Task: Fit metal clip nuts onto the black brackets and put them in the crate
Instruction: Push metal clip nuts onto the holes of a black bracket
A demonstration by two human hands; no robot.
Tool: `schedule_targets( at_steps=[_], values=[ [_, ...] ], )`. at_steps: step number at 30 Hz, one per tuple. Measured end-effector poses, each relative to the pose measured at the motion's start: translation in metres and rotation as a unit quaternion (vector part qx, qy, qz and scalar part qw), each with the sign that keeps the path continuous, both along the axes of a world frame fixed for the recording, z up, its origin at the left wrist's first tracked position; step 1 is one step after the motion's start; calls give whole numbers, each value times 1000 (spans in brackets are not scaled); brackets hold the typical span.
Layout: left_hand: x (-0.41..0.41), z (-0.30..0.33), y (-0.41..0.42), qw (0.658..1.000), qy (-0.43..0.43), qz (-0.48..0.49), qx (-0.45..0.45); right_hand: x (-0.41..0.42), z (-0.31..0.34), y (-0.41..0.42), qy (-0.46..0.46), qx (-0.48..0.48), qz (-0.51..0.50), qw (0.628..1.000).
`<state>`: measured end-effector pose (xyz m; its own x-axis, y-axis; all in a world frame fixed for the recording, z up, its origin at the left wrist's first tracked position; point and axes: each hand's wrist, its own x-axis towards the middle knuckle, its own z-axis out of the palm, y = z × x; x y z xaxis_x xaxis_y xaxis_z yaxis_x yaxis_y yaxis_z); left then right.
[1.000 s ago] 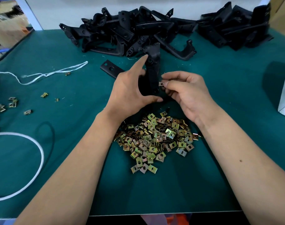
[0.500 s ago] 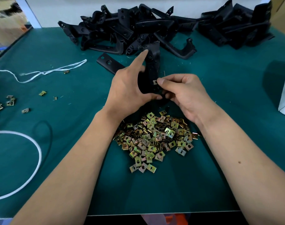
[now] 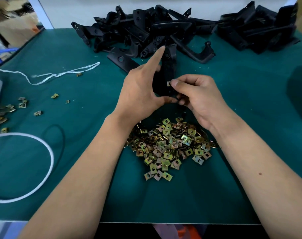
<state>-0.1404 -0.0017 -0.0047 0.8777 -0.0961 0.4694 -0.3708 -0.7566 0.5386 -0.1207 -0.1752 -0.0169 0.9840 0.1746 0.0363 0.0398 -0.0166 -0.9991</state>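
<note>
The bench was covered in plain dark teal. The brackets heaped at its far edge were matt black, as was the bracket in hand. The clip nuts in the pile shone yellow-gold with greenish and pinkish tints; the nut on the bracket looked pale gold. The string and cord were white, and the box was brown.

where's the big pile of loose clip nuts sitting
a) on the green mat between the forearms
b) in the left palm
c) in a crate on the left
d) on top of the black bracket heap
a: the clip nut pile lies on the green mat between the forearms, below the left hand and right hand.
</note>
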Motion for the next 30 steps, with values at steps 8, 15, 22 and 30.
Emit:
schedule_targets(
  at_steps=[8, 15, 22, 30],
  values=[
    [-45, 19, 80, 993, 16, 110, 23, -3, 21, 72, 64, -11, 100, 993],
    [-98, 43, 161, 954, -15, 296, 48, -37, 31, 189, 37, -139, 247, 958],
    [-104, 47, 162, 934, -55, 350, -47, -23, 50, 187, -114, -269, 275, 916],
    [-53, 23, 101, 935, 3, 261, -240, -37, 40, 113, -228, -496, 418, 726]
  ],
)
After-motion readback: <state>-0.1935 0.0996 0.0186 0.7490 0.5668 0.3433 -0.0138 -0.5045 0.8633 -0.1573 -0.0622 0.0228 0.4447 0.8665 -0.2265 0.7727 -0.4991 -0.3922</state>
